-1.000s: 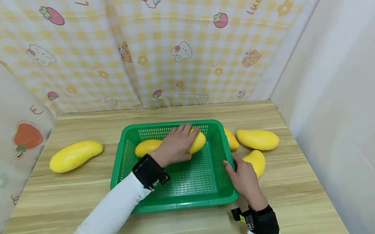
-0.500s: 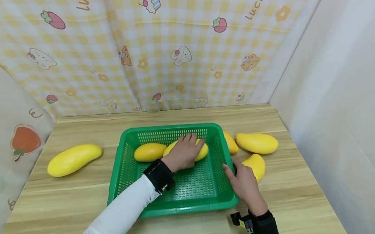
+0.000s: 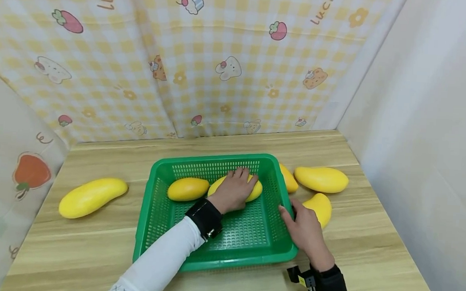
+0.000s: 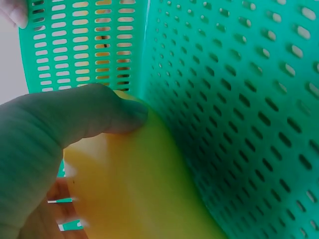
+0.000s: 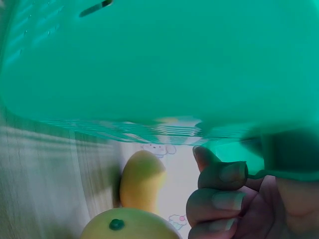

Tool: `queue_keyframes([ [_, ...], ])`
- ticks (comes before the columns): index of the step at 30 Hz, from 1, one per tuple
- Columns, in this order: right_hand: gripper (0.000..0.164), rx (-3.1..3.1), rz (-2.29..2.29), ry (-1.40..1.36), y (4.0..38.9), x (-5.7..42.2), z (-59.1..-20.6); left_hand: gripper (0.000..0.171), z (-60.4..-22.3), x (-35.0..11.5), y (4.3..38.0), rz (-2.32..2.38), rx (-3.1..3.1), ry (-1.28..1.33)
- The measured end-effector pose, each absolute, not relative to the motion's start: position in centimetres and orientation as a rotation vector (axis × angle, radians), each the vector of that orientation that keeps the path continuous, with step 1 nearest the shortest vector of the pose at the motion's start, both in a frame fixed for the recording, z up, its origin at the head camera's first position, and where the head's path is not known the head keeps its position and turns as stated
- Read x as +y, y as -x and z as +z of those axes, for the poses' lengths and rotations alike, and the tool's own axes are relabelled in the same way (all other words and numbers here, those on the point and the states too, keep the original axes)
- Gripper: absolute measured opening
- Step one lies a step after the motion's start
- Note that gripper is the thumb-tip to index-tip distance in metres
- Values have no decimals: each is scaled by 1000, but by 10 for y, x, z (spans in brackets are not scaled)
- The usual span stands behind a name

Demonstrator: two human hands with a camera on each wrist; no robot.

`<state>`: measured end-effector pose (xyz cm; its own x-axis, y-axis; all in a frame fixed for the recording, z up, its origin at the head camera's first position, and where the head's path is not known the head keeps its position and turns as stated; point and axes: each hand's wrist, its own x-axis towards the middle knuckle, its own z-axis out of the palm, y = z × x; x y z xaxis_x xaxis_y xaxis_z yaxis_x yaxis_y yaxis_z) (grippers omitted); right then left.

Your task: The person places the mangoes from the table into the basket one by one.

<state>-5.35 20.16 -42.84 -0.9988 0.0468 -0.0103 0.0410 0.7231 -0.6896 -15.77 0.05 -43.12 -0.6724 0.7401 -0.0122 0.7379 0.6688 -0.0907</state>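
A green basket (image 3: 217,264) with slotted walls stands on the table. Inside it, toward the back right, lies a yellow mango (image 3: 258,189) that my left hand (image 3: 234,192) grips from above, hiding its middle. The left wrist view shows the thumb along the top of this mango (image 4: 144,184) and fingers on its far side. A deeper yellow mango (image 3: 188,189) lies to the left in the basket. My right hand (image 3: 305,228) holds the basket's right rim; in the right wrist view its curled fingers (image 5: 217,200) sit under the rim.
Right of the basket are several mangoes: one at the back (image 3: 321,179), one partly behind the right hand (image 3: 320,208), and one partly hidden by the basket wall (image 3: 289,178). A long yellow mango (image 3: 92,198) lies on the wooden table (image 3: 90,252) at left. Fabric-covered walls enclose the back and sides.
My left hand has moved right and lower in the basket with its mango, uncovering the deeper yellow one. My right hand keeps its hold on the rim.
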Motion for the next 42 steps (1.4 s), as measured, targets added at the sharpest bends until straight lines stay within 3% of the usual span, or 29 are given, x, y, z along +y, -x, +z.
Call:
queue_keyframes([
  [29,35,-2902,1186,67,52,202,-430,58,-440,2,157,166,-2735,1228],
  [42,36,-2899,1161,66,52,202,-427,87,-399,-18,140,73,-2770,1216],
])
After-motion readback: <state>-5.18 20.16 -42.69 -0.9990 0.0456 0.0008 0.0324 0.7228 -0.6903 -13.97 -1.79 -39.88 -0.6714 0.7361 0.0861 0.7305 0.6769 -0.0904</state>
